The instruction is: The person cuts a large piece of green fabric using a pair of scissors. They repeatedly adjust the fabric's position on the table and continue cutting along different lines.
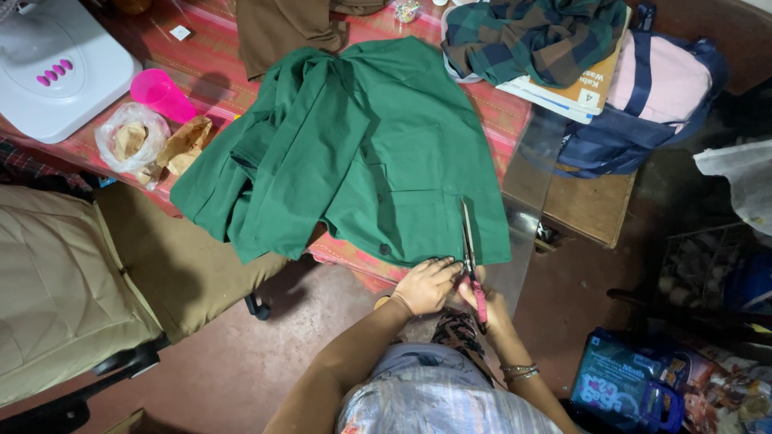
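Observation:
A green garment (362, 153) lies spread over the table, its lower edge hanging at the near side. My right hand (487, 304) grips pink-handled scissors (469, 249) whose blades point away from me into the garment's lower edge. My left hand (426, 284) rests with fingers on the cloth's edge just left of the blades, holding the fabric down.
A white sewing machine (56, 68), a pink cup (161, 94) and a plastic bag (131, 138) sit at the table's left. Plaid cloth (535, 36), a book (575, 90) and a blue-pink bag (651, 100) lie at right. A beige chair (72, 281) stands left; a blue box (619, 384) lies on the floor.

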